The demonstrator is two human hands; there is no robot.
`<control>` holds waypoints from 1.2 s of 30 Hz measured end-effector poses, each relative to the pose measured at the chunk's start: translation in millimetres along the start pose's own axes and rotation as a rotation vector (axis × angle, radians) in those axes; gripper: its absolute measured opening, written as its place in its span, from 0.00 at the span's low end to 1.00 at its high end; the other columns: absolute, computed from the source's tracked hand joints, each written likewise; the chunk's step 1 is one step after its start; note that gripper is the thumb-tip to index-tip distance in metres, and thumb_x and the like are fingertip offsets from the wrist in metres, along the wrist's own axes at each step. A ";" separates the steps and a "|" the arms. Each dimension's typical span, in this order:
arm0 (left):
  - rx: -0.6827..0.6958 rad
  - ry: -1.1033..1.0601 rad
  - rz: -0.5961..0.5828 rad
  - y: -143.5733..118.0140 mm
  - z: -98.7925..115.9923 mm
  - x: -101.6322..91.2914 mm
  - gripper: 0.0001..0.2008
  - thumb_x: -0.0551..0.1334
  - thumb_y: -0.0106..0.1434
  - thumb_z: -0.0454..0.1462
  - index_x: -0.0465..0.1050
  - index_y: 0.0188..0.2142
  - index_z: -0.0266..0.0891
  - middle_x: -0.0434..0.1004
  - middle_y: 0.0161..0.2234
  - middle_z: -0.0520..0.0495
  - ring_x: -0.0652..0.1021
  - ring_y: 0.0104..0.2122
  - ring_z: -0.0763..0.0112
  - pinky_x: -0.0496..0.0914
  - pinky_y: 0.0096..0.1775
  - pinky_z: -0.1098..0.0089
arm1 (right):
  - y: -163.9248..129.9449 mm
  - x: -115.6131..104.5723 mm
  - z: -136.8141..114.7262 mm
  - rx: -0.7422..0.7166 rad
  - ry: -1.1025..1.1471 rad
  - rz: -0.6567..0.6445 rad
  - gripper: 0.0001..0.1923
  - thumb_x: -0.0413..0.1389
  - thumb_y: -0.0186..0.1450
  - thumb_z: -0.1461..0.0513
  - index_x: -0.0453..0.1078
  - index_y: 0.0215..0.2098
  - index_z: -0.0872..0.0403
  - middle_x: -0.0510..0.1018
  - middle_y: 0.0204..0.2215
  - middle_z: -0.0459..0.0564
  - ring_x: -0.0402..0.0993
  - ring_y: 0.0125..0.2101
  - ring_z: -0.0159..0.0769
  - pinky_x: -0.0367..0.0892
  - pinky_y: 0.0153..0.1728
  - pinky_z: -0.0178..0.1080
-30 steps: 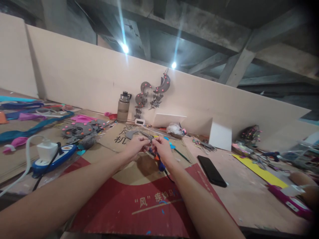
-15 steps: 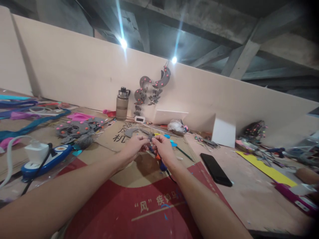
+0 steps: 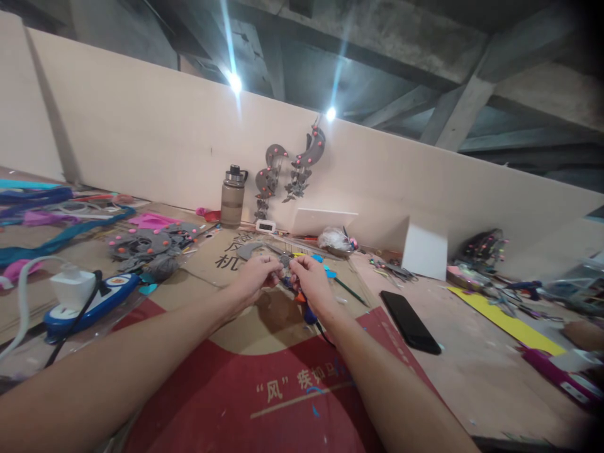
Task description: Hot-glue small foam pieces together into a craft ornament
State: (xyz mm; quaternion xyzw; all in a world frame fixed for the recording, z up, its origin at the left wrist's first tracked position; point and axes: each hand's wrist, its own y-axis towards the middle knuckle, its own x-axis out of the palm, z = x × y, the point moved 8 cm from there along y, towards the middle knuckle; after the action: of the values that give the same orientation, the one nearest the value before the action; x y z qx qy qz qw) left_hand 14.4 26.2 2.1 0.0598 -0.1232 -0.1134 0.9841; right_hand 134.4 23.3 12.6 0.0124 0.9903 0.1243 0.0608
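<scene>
Between my fingertips is a small grey piece [image 3: 284, 259], too small to make out in full. My left hand [image 3: 261, 275] pinches at its left side, and my right hand [image 3: 309, 279] pinches at its right side. Under my right hand lies a blue and orange tool [image 3: 309, 314] with a black cord, probably a glue gun, partly hidden by the hand. Just behind my left hand, a grey curved cut-out [image 3: 248, 250] rests on the cardboard [image 3: 201, 267]. Bits of blue material [image 3: 329, 272] and a dark green pencil [image 3: 350, 292] lie right of my right hand.
A black phone [image 3: 409, 321] lies to the right, near a yellow sheet [image 3: 504, 319]. On the left are a blue-white power strip [image 3: 89, 308] and grey pieces with pink dots [image 3: 146, 245]. A bottle [image 3: 232, 198] stands by the partition, where grey dotted ornaments [image 3: 311, 148] hang.
My fingertips have drawn slightly apart, so more of the small grey piece shows between them. Both hands stay in nearly the same place.
</scene>
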 end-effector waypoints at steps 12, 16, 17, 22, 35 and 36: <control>-0.016 -0.003 -0.031 -1.7 1.3 3.5 0.09 0.63 0.48 0.37 0.65 0.20 0.35 0.68 0.18 0.54 0.65 0.15 0.81 0.56 0.20 0.76 | -1.5 -0.8 -0.7 0.027 0.041 0.017 0.10 0.54 0.55 0.55 0.62 0.24 0.53 0.64 0.12 0.37 0.56 0.12 0.24 0.53 0.14 0.29; -0.026 0.032 -0.074 0.3 -2.1 5.0 0.11 0.65 0.49 0.40 0.67 0.22 0.34 0.69 0.19 0.53 0.66 0.16 0.81 0.56 0.20 0.76 | 0.1 -7.0 -0.5 0.039 0.005 0.063 0.10 0.53 0.56 0.55 0.62 0.25 0.53 0.64 0.11 0.37 0.56 0.12 0.25 0.54 0.14 0.30; -0.026 0.036 -0.082 0.9 -2.8 5.1 0.11 0.66 0.49 0.40 0.68 0.22 0.34 0.69 0.20 0.53 0.67 0.16 0.81 0.57 0.20 0.76 | 0.3 -8.3 -0.4 0.046 -0.003 0.071 0.09 0.53 0.56 0.55 0.62 0.26 0.53 0.64 0.11 0.37 0.57 0.12 0.25 0.55 0.14 0.30; -0.022 0.029 -0.104 2.1 -3.6 6.2 0.12 0.66 0.49 0.41 0.69 0.24 0.34 0.71 0.21 0.52 0.67 0.16 0.81 0.58 0.21 0.77 | -0.9 -9.5 -3.3 0.039 -0.003 0.070 0.09 0.52 0.56 0.55 0.62 0.26 0.53 0.64 0.12 0.37 0.57 0.12 0.25 0.56 0.15 0.30; -0.004 0.027 -0.104 3.3 -4.0 4.9 0.11 0.65 0.50 0.40 0.68 0.22 0.35 0.70 0.20 0.53 0.67 0.17 0.81 0.57 0.21 0.77 | -1.6 -6.4 -2.3 0.043 0.033 0.053 0.09 0.52 0.55 0.56 0.61 0.25 0.53 0.64 0.11 0.37 0.56 0.11 0.24 0.53 0.14 0.29; -0.006 0.026 -0.109 3.3 -4.5 5.0 0.11 0.66 0.51 0.41 0.69 0.23 0.35 0.71 0.21 0.53 0.67 0.17 0.81 0.58 0.21 0.76 | -1.2 -7.9 -2.6 0.041 0.027 0.062 0.08 0.52 0.56 0.56 0.61 0.25 0.53 0.64 0.12 0.37 0.56 0.11 0.24 0.54 0.14 0.30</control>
State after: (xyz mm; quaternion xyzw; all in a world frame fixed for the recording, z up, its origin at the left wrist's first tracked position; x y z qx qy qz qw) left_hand 21.0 28.6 -0.6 0.0649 -0.1068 -0.1664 0.9781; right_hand 141.9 21.2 15.7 0.0429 0.9925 0.1060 0.0433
